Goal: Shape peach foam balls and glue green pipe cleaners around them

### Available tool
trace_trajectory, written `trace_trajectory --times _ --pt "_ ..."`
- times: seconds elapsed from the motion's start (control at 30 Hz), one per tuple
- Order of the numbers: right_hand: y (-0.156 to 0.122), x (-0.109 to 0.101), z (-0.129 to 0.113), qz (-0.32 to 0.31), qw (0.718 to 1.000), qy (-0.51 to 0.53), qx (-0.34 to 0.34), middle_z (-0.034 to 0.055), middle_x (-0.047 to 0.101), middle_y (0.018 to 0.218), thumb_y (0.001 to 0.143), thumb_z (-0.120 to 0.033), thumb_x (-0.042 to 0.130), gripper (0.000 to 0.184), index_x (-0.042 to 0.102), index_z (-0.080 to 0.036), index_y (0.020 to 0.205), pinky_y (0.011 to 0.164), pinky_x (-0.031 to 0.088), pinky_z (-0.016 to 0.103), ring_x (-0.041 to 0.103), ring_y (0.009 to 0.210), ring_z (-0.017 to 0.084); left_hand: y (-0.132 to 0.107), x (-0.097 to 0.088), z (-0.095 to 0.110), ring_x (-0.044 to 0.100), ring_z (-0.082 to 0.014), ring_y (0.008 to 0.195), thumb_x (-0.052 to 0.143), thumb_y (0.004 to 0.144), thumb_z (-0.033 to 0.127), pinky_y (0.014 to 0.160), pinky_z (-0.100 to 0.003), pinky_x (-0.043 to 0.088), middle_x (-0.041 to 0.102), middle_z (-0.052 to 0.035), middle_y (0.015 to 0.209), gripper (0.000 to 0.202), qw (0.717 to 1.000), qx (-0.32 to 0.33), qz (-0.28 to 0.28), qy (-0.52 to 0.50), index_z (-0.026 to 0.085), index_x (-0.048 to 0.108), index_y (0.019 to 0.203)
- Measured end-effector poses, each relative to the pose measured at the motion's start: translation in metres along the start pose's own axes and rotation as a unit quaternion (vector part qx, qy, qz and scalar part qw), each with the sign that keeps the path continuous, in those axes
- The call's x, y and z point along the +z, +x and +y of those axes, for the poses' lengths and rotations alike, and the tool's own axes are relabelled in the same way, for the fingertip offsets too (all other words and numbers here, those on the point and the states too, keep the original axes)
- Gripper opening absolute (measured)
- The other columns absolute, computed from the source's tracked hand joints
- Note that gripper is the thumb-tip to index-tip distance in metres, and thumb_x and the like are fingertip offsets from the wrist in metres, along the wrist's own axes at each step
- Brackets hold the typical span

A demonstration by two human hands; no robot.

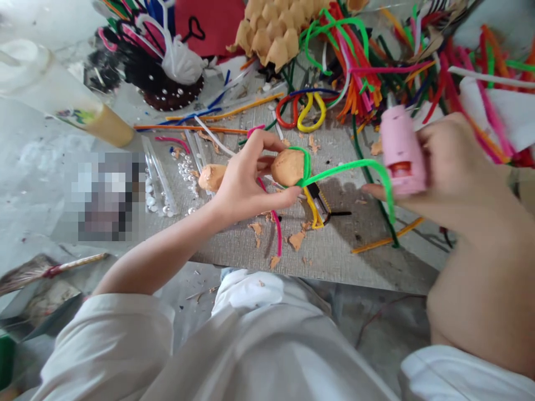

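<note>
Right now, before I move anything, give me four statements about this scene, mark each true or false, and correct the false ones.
1. The left hand pinches an orange egg-shaped lump with a green pipe cleaner around it. True.
2. The right hand is empty. False: it holds a pink tube.
3. White pearl beads lie on the board to the left of the left hand. True.
4. The heap of pipe cleaners sits closest to the person's lap. False: the heap of pipe cleaners lies beyond the far side of the board.
</note>
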State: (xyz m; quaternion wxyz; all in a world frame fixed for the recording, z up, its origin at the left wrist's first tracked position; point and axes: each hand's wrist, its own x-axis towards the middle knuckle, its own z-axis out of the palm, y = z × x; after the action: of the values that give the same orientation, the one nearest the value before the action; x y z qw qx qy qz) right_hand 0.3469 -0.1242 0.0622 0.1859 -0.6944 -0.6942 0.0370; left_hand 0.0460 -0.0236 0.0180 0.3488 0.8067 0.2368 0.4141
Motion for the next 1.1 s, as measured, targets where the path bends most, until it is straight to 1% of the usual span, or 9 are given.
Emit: trace_trajectory --times 0.13,0.2,0.33,0.43,0.53,0.63,0.8,0.97,1.1 --pt "0.005 0.019 0.016 -0.060 0.996 -0.031 -0.057 0.0206 0.048 0.130 0.079 -0.081 0.066 0.085 0.048 -0.018 0.134 0.097 0.054 0.055 0.057 0.121 0.037 -0.001 0.003 0.005 0.067 -0.0146 0.090 0.085 0.072 0.049 0.074 -0.027 0.061 0.070 -0.0053 0.106 0.050 0.999 -0.033 -0.019 -0.015 0.023 0.055 0.101" --pt "0.004 0.016 0.017 -0.034 0.996 -0.004 -0.087 0.0196 0.049 0.133 0.087 -0.070 0.068 0.077 0.050 -0.019 0.142 0.104 0.053 0.053 0.057 0.125 0.034 -0.001 0.006 0.009 0.066 -0.0136 0.088 0.086 0.070 0.044 0.074 -0.027 0.061 0.071 -0.0053 0.105 0.047 0.998 -0.051 -0.026 -0.019 0.022 0.054 0.097" --pt "0.001 0.003 -0.002 0.045 0.981 0.155 -0.108 0.0106 0.058 0.123 0.080 -0.047 0.086 0.060 0.064 -0.027 0.133 0.089 0.057 0.040 0.065 0.101 0.021 0.001 0.008 0.018 0.066 -0.0131 0.087 0.084 0.066 0.038 0.073 -0.025 0.060 0.072 -0.0055 0.104 0.043 0.992 -0.111 -0.046 -0.026 0.021 0.053 0.092" --pt "0.001 0.004 -0.024 -0.050 0.925 0.329 -0.181 0.0021 0.067 0.104 0.085 -0.030 0.082 0.044 0.067 -0.032 0.127 0.075 0.059 0.031 0.067 0.086 0.014 0.002 0.009 0.025 0.066 -0.0125 0.085 0.083 0.065 0.039 0.072 -0.025 0.060 0.072 -0.0060 0.103 0.043 0.985 -0.151 -0.071 -0.037 0.020 0.052 0.089" --pt "0.000 0.010 -0.041 -0.021 0.895 0.386 -0.222 -0.0029 0.071 0.088 0.090 -0.019 0.075 0.020 0.073 -0.031 0.106 0.067 0.056 0.027 0.067 0.076 0.011 0.002 0.010 0.029 0.066 -0.0119 0.082 0.083 0.064 0.039 0.070 -0.024 0.060 0.072 -0.0070 0.106 0.043 0.981 -0.164 -0.094 -0.036 0.020 0.053 0.089" --pt "-0.002 0.013 -0.051 0.027 0.880 0.428 -0.204 -0.0032 0.073 0.091 0.089 -0.017 0.075 0.022 0.074 -0.031 0.105 0.069 0.058 0.026 0.070 0.079 0.011 0.002 0.011 0.031 0.065 -0.0107 0.079 0.084 0.063 0.040 0.065 -0.022 0.058 0.072 -0.0066 0.104 0.044 0.977 -0.176 -0.112 -0.036 0.019 0.054 0.088" --pt "0.000 0.022 -0.052 0.000 0.840 0.525 -0.139 -0.0056 0.068 0.086 0.089 -0.021 0.078 0.032 0.059 -0.031 0.111 0.067 0.059 0.026 0.069 0.075 0.011 0.001 0.012 0.033 0.061 -0.0083 0.072 0.085 0.063 0.041 0.060 -0.019 0.055 0.070 -0.0044 0.096 0.045 0.976 -0.166 -0.133 -0.042 0.018 0.055 0.088" --pt "0.004 0.025 -0.043 0.050 0.926 0.321 -0.190 0.0038 0.058 0.123 0.081 -0.040 0.086 0.050 0.062 -0.039 0.125 0.071 0.058 0.036 0.063 0.090 0.018 0.002 0.010 0.038 0.059 -0.0079 0.072 0.084 0.064 0.041 0.058 -0.018 0.053 0.071 -0.0044 0.096 0.044 0.974 -0.173 -0.137 -0.056 0.019 0.052 0.085" --pt "0.004 0.018 -0.041 0.043 0.954 0.175 -0.241 0.0035 0.064 0.120 0.093 -0.043 0.071 0.008 0.073 -0.037 0.099 0.100 0.050 0.052 0.060 0.110 0.028 0.002 0.008 0.038 0.060 -0.0076 0.069 0.084 0.065 0.042 0.058 -0.018 0.053 0.072 -0.0054 0.097 0.044 0.972 -0.169 -0.155 -0.056 0.018 0.055 0.088"
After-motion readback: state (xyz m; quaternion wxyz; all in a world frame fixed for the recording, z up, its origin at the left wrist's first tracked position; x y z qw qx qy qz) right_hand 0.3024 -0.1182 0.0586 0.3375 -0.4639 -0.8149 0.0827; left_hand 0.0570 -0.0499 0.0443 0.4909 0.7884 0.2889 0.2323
